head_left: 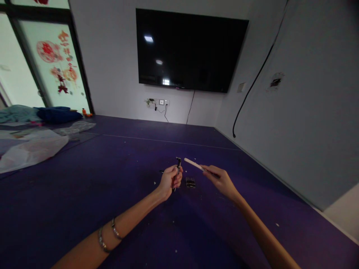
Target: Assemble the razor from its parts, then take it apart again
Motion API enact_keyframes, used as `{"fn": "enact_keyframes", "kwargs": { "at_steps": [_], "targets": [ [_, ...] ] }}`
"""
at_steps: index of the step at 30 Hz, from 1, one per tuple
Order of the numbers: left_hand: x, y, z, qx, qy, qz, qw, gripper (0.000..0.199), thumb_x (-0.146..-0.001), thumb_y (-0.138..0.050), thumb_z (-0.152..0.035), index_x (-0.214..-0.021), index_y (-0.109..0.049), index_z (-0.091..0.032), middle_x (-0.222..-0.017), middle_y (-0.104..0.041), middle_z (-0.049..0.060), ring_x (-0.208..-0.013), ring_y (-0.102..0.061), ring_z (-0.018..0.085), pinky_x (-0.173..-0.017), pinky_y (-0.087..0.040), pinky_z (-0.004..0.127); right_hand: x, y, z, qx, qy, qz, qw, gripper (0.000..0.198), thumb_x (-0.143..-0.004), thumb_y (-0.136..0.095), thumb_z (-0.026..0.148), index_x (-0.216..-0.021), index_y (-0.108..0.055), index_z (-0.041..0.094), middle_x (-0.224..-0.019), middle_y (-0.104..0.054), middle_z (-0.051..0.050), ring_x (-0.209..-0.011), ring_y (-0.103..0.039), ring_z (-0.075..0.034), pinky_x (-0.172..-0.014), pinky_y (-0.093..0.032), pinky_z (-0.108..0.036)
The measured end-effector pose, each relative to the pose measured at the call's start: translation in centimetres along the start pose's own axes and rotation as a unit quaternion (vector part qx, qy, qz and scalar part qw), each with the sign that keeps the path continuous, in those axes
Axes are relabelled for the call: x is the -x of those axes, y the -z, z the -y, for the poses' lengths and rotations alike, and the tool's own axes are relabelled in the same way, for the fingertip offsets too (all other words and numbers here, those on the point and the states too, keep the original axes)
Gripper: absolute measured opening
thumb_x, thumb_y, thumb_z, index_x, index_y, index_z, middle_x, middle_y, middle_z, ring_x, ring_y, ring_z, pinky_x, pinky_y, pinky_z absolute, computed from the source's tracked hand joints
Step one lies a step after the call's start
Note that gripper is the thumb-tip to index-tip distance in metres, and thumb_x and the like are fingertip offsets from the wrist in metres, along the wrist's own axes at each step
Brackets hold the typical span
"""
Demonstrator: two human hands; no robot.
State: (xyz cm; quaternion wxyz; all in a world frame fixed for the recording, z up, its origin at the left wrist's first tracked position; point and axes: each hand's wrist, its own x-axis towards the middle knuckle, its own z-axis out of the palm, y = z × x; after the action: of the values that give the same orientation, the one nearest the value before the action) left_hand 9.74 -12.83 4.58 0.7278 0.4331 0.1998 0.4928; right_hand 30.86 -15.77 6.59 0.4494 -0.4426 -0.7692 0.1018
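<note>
My left hand (169, 180) is closed around a slim dark tool (178, 163) with a bent head, which points up out of the fist; its exact kind is hard to make out. Between thumb and fingers, my right hand (220, 181) pinches one end of a pale flat stick (193, 163), perhaps wooden. The stick's free end points left, close to the tool's head, with a small gap between them. Below and between both hands, a small dark flat case (190, 182) lies on the purple floor (126, 224).
Small pale scraps (277, 225) dot the floor. Far left lie clear plastic sheeting (36, 151) and folded blue cloth (58, 114). A black cable (252, 84) hangs down the right wall. Ahead, a large television (193, 52) hangs above wall sockets (161, 102).
</note>
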Motion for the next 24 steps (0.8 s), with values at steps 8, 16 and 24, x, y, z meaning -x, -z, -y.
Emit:
{"fn": "enact_keyframes", "kwargs": {
  "at_steps": [8,16,24],
  "targets": [
    [0.1,-0.1,0.5,-0.095,-0.013,0.004,0.995,0.025,-0.078,-0.053,-0.039,-0.075,-0.049,-0.015,-0.051,-0.036,-0.008,-0.035,-0.023,0.002,-0.034,-0.015,0.015,-0.1,-0.1,1.2,-0.001,0.012,-0.002,1.0,0.03,-0.085,-0.048,0.035,-0.104,-0.066,0.019,-0.084,-0.066,-0.008,-0.072,-0.059,-0.016,-0.064,-0.046,-0.027],
    [0.0,0.0,0.5,-0.129,-0.044,-0.006,0.991,0.027,-0.078,-0.052,-0.041,-0.076,-0.05,-0.015,-0.05,-0.037,-0.007,-0.035,-0.024,0.002,-0.034,-0.016,0.015,0.0,0.1,0.5,0.001,0.01,-0.017,1.0,0.031,-0.085,-0.049,0.036,-0.106,-0.065,0.019,-0.084,-0.065,-0.007,-0.075,-0.058,-0.017,-0.065,-0.046,-0.028],
    [0.7,-0.8,0.2,0.036,0.049,0.046,0.997,0.012,-0.079,-0.05,-0.024,-0.076,-0.051,-0.012,-0.05,-0.034,-0.006,-0.036,-0.021,0.002,-0.034,-0.013,0.015,0.1,-0.1,-0.4,-0.02,0.008,-0.011,1.0,0.03,-0.083,-0.051,0.036,-0.103,-0.066,0.02,-0.08,-0.064,-0.006,-0.072,-0.058,-0.016,-0.063,-0.046,-0.027]
  ]
}}
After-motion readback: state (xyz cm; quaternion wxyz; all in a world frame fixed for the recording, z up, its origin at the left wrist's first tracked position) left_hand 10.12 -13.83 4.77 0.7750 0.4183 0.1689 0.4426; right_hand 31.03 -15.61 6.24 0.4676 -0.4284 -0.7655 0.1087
